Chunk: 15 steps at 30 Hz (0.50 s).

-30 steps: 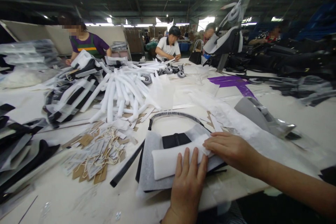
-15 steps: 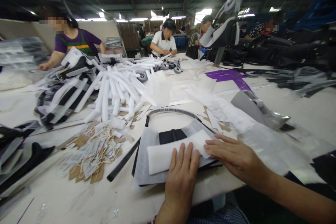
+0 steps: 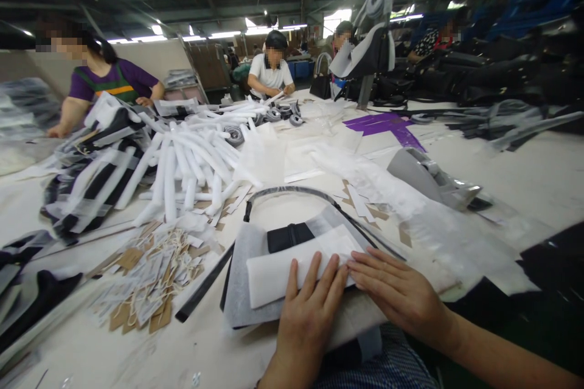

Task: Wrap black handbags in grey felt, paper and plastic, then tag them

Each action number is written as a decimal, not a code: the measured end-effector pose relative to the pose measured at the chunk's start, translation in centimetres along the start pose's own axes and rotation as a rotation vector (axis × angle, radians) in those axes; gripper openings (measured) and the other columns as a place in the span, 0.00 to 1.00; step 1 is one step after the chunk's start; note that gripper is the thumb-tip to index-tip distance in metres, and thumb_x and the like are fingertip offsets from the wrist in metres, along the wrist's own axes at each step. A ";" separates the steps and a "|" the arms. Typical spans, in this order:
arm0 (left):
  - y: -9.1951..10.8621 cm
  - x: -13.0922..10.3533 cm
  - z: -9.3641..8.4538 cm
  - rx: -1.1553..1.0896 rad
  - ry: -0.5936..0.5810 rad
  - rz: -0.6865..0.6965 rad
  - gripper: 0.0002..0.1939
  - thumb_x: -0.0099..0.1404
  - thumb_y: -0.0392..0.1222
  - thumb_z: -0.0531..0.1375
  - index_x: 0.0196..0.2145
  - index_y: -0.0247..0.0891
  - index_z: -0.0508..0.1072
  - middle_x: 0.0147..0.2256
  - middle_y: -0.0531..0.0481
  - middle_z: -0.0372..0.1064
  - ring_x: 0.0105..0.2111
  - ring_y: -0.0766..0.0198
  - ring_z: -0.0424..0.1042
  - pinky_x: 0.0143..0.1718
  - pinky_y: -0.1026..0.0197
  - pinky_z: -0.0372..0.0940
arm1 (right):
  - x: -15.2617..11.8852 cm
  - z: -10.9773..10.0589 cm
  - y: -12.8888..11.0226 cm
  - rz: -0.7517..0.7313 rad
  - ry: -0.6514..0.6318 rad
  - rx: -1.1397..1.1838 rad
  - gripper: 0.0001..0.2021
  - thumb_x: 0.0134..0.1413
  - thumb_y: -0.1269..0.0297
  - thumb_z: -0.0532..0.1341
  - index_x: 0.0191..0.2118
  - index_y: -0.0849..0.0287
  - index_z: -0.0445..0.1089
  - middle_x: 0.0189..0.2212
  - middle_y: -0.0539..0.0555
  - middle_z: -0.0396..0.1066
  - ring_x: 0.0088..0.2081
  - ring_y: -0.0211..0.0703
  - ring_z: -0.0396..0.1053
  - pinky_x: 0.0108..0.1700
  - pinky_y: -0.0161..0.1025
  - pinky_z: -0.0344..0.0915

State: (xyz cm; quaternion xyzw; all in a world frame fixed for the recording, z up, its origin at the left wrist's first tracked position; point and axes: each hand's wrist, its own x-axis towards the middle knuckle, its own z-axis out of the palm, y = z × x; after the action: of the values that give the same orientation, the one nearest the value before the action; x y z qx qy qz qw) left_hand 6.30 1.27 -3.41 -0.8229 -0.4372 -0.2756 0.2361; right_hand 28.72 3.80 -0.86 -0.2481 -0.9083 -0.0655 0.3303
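A handbag (image 3: pixel 290 237) with a black tab and a wrapped, arched handle (image 3: pixel 292 189) lies on the table close to me. Thin white sheeting (image 3: pixel 232 301) covers its face, and a folded white foam piece (image 3: pixel 269 279) rests across it. My left hand (image 3: pixel 305 310) lies on the foam with fingers spread. Flat against the foam's right end is my right hand (image 3: pixel 401 295), its fingers stretched out and nearly side by side. The palm sides of both hands are hidden.
White foam tubes (image 3: pixel 182 164) are heaped beyond the bag at left, with tags and strings (image 3: pixel 155 273) nearer. Plastic sheeting (image 3: pixel 424 225) and a grey piece (image 3: pixel 410 176) lie right. Several people work around the table, one in white (image 3: pixel 271 73).
The view has shifted slightly, so most things sit a little further left. My right hand's fingers have moved slightly inward and lower along the foam's right end. My left hand stays on the foam.
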 end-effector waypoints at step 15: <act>0.2 -0.2 0.4 0.031 0.065 0.012 0.18 0.76 0.45 0.49 0.57 0.49 0.71 0.65 0.60 0.58 0.64 0.59 0.61 0.72 0.43 0.37 | 11.7 3.8 7.6 0.106 -0.633 0.089 0.18 0.66 0.66 0.59 0.59 0.63 0.69 0.57 0.61 0.70 0.61 0.53 0.63 0.65 0.54 0.57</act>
State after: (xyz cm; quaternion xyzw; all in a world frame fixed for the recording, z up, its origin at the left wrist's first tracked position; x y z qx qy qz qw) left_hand 6.49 1.30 -3.89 -0.8124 -0.4285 -0.2940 0.2644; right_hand 22.62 16.22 3.31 -0.2885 -0.9537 0.0722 0.0451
